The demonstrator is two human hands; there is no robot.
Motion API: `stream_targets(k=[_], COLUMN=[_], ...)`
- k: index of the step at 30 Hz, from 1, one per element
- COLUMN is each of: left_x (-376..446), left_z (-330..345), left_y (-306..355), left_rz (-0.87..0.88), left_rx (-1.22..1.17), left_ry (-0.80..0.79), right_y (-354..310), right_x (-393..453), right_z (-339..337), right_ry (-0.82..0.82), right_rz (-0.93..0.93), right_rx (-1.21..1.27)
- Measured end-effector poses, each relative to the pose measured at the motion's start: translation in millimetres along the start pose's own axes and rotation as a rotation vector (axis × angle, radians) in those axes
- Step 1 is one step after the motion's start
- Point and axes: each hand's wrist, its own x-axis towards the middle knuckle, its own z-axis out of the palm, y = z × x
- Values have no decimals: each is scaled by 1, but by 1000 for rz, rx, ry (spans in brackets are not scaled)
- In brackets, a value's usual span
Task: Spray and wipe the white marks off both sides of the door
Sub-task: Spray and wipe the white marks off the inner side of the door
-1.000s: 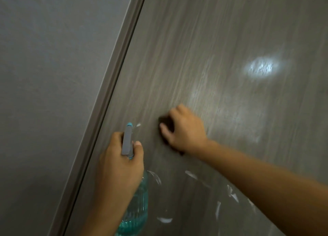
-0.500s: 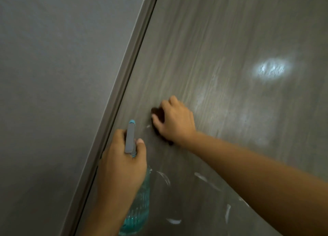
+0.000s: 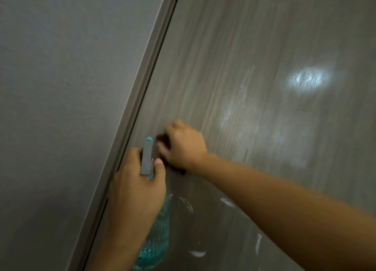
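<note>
Near left edge of door, right hand had slid dark cloth closer, gripping it. Left hand gripped spray bottle. White marks below still waited.

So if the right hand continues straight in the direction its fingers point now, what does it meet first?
The right hand, pressing a dark cloth on the door, points up-left. Its path passes just above the spray bottle nozzle; depth is unclear, so it may brush it. Otherwise it likely reaches the door frame first.

Grey textured wall at left, grey-brown door frame running diagonally beside it
</note>
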Motion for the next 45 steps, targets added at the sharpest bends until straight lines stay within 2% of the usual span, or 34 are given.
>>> stream_targets(k=[3,5,7,9,10,11,17,19,23,26,30,34,36,38,42,45], left_x=[0,-1,-1,-3,-4,-6,-29,-38,-54,-64,-72,-64,-59,-52,-40,-38], left_z=[2,3,3,5,7,10,43,56,85,101,111,107,98,88,73,70], left_y=[0,-1,-2,-1,2,5,17,17,14,15,22,24,25,25,18,16], left_rz=[17,23,23,27,35,44,96,91,72,52,25,35,37,48,79,89], left_rx=[-16,-17,-6,2,8,15,72,96,61,29,22,85,87,90,56,40], left_ry=[13,-2,-14,-17,-19,-24,-165,-236,-390,-449,-461,-364,-326,-299,-295,-282], right_y=[27,28,14,-3,-4,1,102,136,178,186,155,104,105,121,156,146], right_x=[35,32,9,-23,-35,-43,-78,-98,-122,-118,-115,-156,-167,-155,-108,-109], right_z=[-23,-21,-8,3,4,1,-66,-88,-93,-77,-46,1,6,-6,-49,-41], right_ry=[257,298,187,-47,-118,-118,376,478,507,530,552,319,246,267,521,559], right_rz=[209,222,86,-60,-73,-33,364,436,463,477,382,-6,-102,-42,364,417], right_rx=[-13,8,-5,-4,27,72,181,175,68,20,14,17,-15,-39,-11,-3])
